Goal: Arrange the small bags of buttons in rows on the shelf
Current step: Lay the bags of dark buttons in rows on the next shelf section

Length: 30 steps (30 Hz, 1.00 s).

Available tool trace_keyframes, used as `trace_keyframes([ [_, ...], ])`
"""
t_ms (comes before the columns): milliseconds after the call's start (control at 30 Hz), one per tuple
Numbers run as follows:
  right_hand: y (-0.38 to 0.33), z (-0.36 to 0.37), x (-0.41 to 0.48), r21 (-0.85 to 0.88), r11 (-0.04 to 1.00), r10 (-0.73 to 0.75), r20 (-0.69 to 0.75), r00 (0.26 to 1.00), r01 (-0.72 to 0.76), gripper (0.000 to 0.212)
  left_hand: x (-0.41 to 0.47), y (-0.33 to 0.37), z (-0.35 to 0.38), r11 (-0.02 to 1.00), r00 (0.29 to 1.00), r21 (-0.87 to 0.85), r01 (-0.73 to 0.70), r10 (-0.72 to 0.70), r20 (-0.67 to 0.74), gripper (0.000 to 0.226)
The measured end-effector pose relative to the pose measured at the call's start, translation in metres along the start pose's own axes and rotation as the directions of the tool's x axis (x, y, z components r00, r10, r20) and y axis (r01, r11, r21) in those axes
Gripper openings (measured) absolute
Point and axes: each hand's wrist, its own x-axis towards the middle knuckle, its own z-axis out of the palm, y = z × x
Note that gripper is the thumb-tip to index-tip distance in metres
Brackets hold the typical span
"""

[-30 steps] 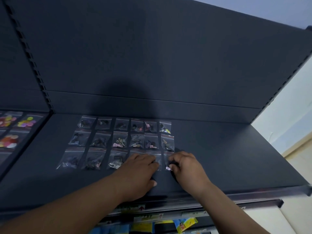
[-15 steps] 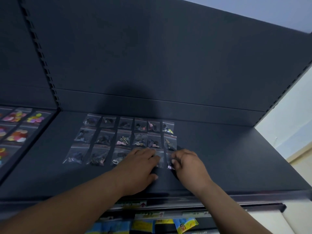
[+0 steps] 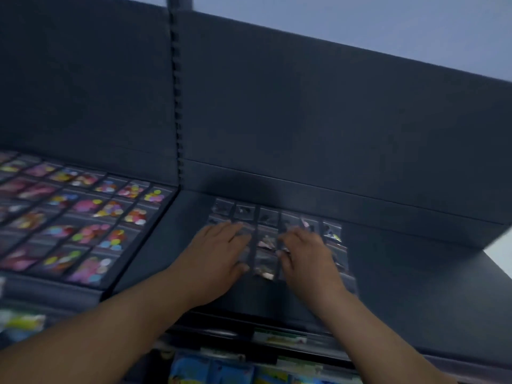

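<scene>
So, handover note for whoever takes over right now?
Left hand: open, flat on the left columns of the small bags.
Right hand: on the right columns; blur hides whether it pinches one.
Bags: in a grid of rows on the dark shelf, towards its left. Bright-button bags fill the neighbouring shelf to the left.
Done: rows laid out.
Left: probably just squaring up the rows under the hands.

- You're at a shop display: a dark metal shelf point(image 3: 415, 286) with tall back panels point(image 3: 318, 120) and a slotted upright point(image 3: 177, 106) between bays.
- Label strips point(image 3: 279, 338) run along the shelf's front edge.
- Bags of coloured buttons point(image 3: 91, 217) lie in rows on the next bay, and bright packets point(image 3: 210, 370) sit below.
</scene>
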Motion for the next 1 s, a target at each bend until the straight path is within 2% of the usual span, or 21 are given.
trace_keyframes([
  [200,-0.119,0.023,0.016,-0.003,0.983,-0.181,0.026,0.983,0.181,0.038,-0.097,-0.083,-0.046,0.967,0.974,0.114,0.228,-0.225,-0.037,0.067],
  [300,-0.190,0.034,0.018,0.022,0.961,-0.275,0.072,0.959,0.274,0.043,-0.159,-0.126,-0.075,0.951,0.955,0.126,0.281,-0.265,-0.134,0.054],
  [433,-0.289,0.046,0.021,0.063,0.922,-0.386,0.129,0.913,0.381,0.046,-0.245,-0.188,-0.108,0.888,0.900,0.156,0.433,-0.416,-0.129,0.059],
  [567,-0.383,0.065,0.022,0.077,0.875,-0.482,0.065,0.874,0.478,0.047,-0.324,-0.235,-0.139,0.822,0.840,0.177,0.542,-0.521,-0.152,0.062],
  [700,-0.466,0.078,0.021,0.117,0.835,-0.550,0.134,0.824,0.538,0.050,-0.393,-0.276,-0.159,0.758,0.775,0.166,0.631,-0.605,-0.181,0.063],
  [867,-0.548,0.085,0.031,0.160,0.776,-0.631,0.176,0.756,0.610,0.050,-0.446,-0.315,-0.183,0.685,0.700,0.145,0.713,-0.687,-0.197,0.065],
  [1000,-0.587,0.098,0.056,0.177,0.752,-0.659,0.178,0.731,0.635,0.050,-0.459,-0.349,-0.190,0.636,0.641,0.099,0.765,-0.739,-0.206,0.065],
])
